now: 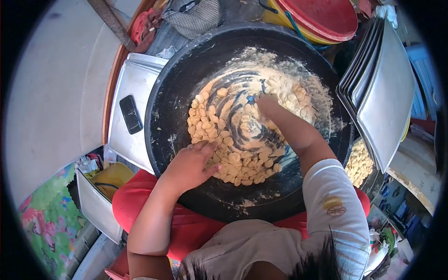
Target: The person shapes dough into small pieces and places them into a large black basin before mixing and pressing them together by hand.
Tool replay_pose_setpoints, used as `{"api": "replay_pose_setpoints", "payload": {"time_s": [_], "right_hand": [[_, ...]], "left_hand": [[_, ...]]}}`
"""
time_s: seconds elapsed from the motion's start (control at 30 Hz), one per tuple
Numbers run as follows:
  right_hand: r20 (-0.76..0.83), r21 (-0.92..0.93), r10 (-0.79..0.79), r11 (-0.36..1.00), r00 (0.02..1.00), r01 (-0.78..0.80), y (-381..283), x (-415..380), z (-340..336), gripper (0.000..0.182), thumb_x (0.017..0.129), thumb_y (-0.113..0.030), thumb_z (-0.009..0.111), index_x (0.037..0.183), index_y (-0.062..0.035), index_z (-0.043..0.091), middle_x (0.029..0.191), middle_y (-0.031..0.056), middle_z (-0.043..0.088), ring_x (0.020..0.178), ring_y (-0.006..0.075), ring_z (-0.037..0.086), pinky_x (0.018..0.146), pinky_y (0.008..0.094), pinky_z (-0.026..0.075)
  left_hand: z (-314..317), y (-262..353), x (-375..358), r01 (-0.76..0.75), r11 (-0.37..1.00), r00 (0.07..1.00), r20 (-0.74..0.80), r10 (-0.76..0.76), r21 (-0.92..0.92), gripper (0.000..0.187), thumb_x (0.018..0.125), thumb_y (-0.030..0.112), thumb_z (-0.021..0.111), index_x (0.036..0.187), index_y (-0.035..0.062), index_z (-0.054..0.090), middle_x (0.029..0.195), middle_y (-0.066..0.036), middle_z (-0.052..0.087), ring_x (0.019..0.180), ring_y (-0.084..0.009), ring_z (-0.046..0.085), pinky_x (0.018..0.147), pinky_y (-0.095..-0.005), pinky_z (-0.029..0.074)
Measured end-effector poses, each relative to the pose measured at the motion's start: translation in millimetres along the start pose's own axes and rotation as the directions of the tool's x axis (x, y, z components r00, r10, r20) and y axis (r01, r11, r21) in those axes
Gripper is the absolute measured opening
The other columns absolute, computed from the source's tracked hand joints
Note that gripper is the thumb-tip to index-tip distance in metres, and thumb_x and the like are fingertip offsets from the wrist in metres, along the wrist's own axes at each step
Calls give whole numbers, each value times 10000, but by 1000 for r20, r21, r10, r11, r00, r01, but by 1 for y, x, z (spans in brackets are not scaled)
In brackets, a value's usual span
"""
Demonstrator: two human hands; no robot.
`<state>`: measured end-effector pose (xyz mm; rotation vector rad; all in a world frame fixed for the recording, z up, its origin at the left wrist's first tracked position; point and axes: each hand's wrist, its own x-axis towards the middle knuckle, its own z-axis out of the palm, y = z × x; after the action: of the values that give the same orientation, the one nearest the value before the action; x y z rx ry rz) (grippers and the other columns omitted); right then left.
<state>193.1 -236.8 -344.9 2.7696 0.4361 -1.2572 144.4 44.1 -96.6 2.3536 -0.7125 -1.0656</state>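
Note:
A wide black basin point(161, 98) stands in front of me, its inside streaked with pale flour point(275, 77). Small rounded dough pieces point(238, 163) lie heaped along its near left side. My left hand point(193, 161) rests at the left edge of this heap, fingers stretched out and thumb apart, touching the pieces. Deeper in the basin, my right hand point(267, 105) reaches down into the flour, smeared by motion, with its fingers hidden. Just left of it shows a small blue patch point(252, 99) that I cannot identify. More floured pieces point(298, 95) lie to its right.
Metal trays point(387, 93) stand stacked upright at the right. Another tray point(135, 88) at the left carries a black phone point(130, 114). A red basin point(326, 18) sits at the top right. More dough pieces point(358, 163) fill a container beside my right arm.

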Motion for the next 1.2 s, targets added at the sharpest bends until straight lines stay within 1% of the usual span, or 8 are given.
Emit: {"api": "replay_pose_setpoints", "payload": {"time_s": [0.37, 0.57, 0.7, 0.83, 0.87, 0.97, 1.13, 1.2], "right_hand": [[186, -135, 158, 982, 970, -134, -8, -5, 19, 424, 565, -349, 807, 891, -94, 715, 1000, 80, 671, 878, 230, 649, 668, 362, 506], [296, 361, -238, 924, 925, 122, -13, -95, -32, 587, 509, -381, 825, 909, 20, 671, 936, 148, 662, 838, 229, 629, 736, 329, 489], [194, 878, -468, 474, 862, 59, -32, -182, -71, 765, 633, -276, 796, 1240, 49, 462, 1172, 183, 563, 1066, 224, 538, 926, 325, 407], [-199, 979, -440, -117, 876, 164, -75, -275, -110, 675, 715, -219, 752, 1255, 45, 443, 1167, 172, 560, 1080, 231, 517, 971, 310, 367], [-210, 977, -432, -113, 877, 179, -82, -289, -114, 675, 715, -219, 752, 1255, 45, 443, 1167, 172, 560, 1080, 231, 517, 971, 310, 367], [-453, 847, -123, 252, 883, 469, -100, -314, -99, 657, 758, -213, 721, 1298, 5, 417, 1179, 154, 551, 1101, 201, 506, 962, 316, 371], [-590, 761, 45, 364, 806, 537, -113, -351, -83, 655, 773, -124, 701, 1341, -65, 380, 1106, 114, 523, 1000, 175, 517, 885, 306, 417], [-513, 851, 87, -79, 854, 519, -125, -350, -77, 624, 782, -100, 688, 1329, -80, 389, 1003, 57, 500, 889, 159, 517, 837, 287, 431]], "left_hand": [[-1, -2, -2, 22, 1000, 1000, 3, -22, -20, 582, 818, 358, 599, 1263, 15, 447, 1225, -229, 496, 1109, -378, 491, 948, -404, 389], [0, -5, -3, 10, 1000, 1000, -1, -10, -17, 600, 844, 414, 550, 1272, 7, 444, 1226, -236, 499, 1115, -362, 498, 955, -384, 384], [16, -7, 10, 88, 988, 994, 80, -79, -127, 629, 879, 499, 467, 1289, 23, 441, 1277, -210, 479, 1161, -341, 477, 961, -375, 385], [41, 24, 7, 85, 388, 987, 129, 90, -918, 707, 885, 584, 382, 1360, 61, 350, 1311, -164, 459, 1220, -323, 425, 959, -455, 394], [40, 39, -3, 229, -32, 950, 216, 227, -973, 724, 885, 595, 368, 1380, 69, 313, 1306, -156, 460, 1232, -320, 410, 952, -493, 399], [52, 45, -10, 242, -276, 850, 66, 523, -930, 734, 878, 580, 395, 1391, 69, 269, 1273, -165, 483, 1184, -310, 465, 909, -518, 437], [44, 47, -25, 152, -36, 852, 113, 511, -988, 652, 848, 416, 526, 1352, 52, 329, 1219, -149, 520, 1077, -285, 549, 853, -464, 490], [50, 45, -27, 147, 25, 871, 141, 470, -989, 644, 824, 354, 573, 1340, 45, 343, 1205, -141, 530, 1044, -276, 569, 843, -436, 501]]}}
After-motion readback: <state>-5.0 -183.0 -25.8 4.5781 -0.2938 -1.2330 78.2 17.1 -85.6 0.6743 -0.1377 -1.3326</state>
